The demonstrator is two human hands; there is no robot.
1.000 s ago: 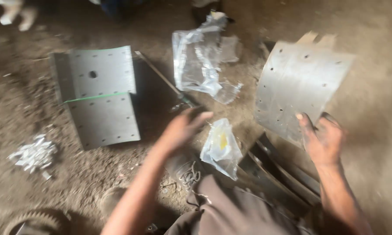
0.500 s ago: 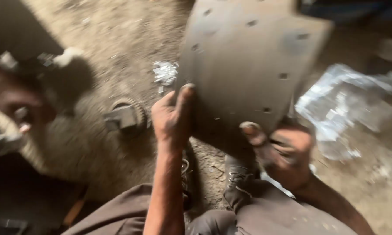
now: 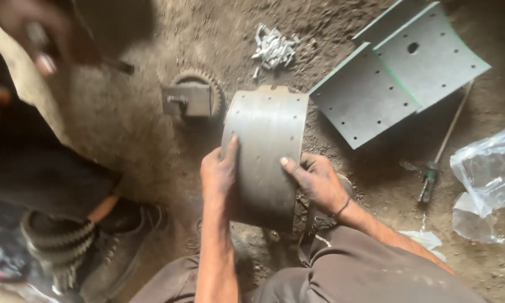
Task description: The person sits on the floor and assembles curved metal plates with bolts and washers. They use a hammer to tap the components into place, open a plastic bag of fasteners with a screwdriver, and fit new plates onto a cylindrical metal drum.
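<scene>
Both hands, left hand (image 3: 219, 171) and right hand (image 3: 314, 182), clasp the curved grey drilled metal brake shoe (image 3: 266, 151) by its edges, steadying it upright on the dirt just below the toothed gear (image 3: 193, 98).

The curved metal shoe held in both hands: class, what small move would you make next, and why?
Probably lower the curved metal shoe onto the dirt floor and steady it: the left hand and right hand grip its sides, holding it upright.
</scene>
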